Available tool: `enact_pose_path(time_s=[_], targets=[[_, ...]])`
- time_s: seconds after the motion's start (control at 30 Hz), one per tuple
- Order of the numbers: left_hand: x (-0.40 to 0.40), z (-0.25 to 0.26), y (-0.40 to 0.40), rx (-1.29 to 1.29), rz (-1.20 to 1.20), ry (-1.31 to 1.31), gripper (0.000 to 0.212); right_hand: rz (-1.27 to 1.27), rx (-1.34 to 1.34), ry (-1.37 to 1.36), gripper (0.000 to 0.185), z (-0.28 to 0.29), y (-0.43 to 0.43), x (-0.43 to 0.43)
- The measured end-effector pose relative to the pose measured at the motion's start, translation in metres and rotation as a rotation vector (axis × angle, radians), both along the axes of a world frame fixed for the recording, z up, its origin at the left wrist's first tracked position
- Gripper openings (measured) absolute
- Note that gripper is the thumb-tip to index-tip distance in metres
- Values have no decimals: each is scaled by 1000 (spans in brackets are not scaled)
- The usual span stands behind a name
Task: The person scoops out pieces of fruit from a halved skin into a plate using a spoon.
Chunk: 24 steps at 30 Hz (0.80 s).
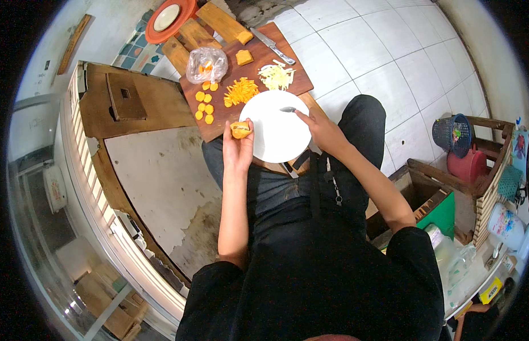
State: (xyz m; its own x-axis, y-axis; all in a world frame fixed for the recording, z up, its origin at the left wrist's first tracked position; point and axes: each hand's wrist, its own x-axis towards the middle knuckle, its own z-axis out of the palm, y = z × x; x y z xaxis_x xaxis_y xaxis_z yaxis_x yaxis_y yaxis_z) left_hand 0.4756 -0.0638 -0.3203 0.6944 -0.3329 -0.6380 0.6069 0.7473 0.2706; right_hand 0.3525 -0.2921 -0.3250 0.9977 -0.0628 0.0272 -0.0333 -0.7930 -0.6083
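Observation:
My left hand point(238, 153) holds a small yellow-brown piece of food point(239, 130), which looks like fried tofu with a slit across it, at the left rim of a white plate point(275, 136). In my right hand point(326, 130) is a metal spoon point(287, 109), its bowl over the plate. Beyond the plate is a wooden board point(286, 40) bearing carrot sticks point(241, 91), carrot rounds point(200, 96), pale shredded vegetable point(276, 76) and two yellow blocks, one of them point(244, 57) nearer me. A clear plastic bag point(207, 64) holds orange bits.
A kitchen knife point(273, 46) lies along the board's far right edge. Past the board, a pale dish sits in an orange basin point(151, 30). A worn wooden cabinet point(158, 170) stands at left. To the right are a blue basket point(441, 132) and a wooden crate point(405, 183).

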Motion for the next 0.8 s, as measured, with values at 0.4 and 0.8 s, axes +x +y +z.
enact_pose_path(time_s=[0.4, 0.8], targets=[[-4, -2, -6, -3, -17, -6, 46, -136, 39, 116, 43, 3, -4, 4], [-11, -4, -5, 48, 4, 64, 33, -172, 141, 145, 35, 0, -5, 9]])
